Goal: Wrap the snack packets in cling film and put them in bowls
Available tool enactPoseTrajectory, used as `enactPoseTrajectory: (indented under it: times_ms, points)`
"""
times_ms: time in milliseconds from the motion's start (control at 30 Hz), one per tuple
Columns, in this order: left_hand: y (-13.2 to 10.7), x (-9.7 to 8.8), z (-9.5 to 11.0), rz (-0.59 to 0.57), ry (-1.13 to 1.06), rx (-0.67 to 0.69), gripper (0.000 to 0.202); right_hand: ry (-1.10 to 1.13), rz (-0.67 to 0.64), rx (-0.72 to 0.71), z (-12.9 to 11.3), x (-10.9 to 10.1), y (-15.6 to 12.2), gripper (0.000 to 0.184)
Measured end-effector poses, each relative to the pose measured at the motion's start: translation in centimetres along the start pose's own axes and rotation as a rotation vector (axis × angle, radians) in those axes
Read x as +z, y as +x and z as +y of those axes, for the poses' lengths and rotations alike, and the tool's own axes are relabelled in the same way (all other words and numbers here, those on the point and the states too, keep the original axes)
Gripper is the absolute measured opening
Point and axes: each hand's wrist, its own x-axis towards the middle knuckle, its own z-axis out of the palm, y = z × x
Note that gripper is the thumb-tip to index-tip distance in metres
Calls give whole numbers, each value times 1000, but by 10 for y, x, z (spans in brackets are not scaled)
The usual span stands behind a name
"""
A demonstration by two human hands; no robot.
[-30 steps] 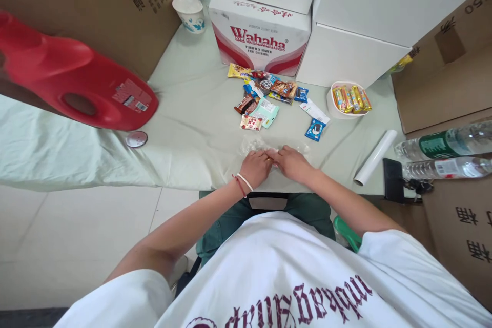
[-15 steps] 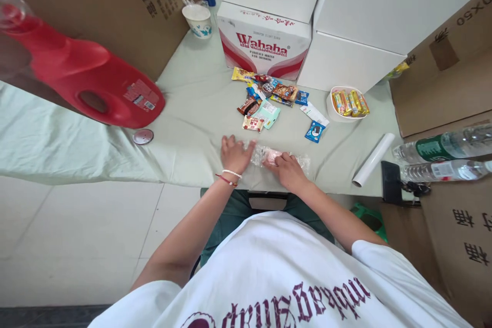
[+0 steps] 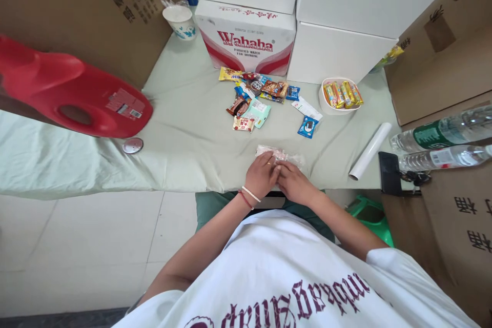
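Note:
At the front edge of the table lies a small pink packet (image 3: 280,154) in clear plastic that looks like bubble wrap (image 3: 296,161). My left hand (image 3: 261,176) covers the wrap's left and near part, its fingers bent over the pink packet. Beside it, touching fingertips with it, my right hand (image 3: 295,183) is closed on the near edge of the wrap. The right end of the wrap sticks out past my right fingers. What my fingertips pinch is partly hidden under both hands.
Beyond my hands lies a pile of wrapped snacks (image 3: 255,97). A white bowl (image 3: 326,105) of yellow packets stands right, near a white roll (image 3: 369,152), a phone (image 3: 389,171) and plastic bottles (image 3: 430,137). A red jug (image 3: 92,89) stands left; boxes (image 3: 246,43) line the back.
My left hand has moved right, from lying spread on the wrap's left end to closing over the packet beside my right hand. The wrap's left end now appears folded in.

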Motion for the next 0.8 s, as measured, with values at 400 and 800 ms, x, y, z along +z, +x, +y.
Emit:
enactPoseTrajectory:
  times_ms: [400,800]
  points:
    - [-24,22,-7,-45,209,69,63,-3,369,671,46,-10,4,45]
    - [-22,26,-6,-61,218,123,59,26,226,616,-5,-38,60,13]
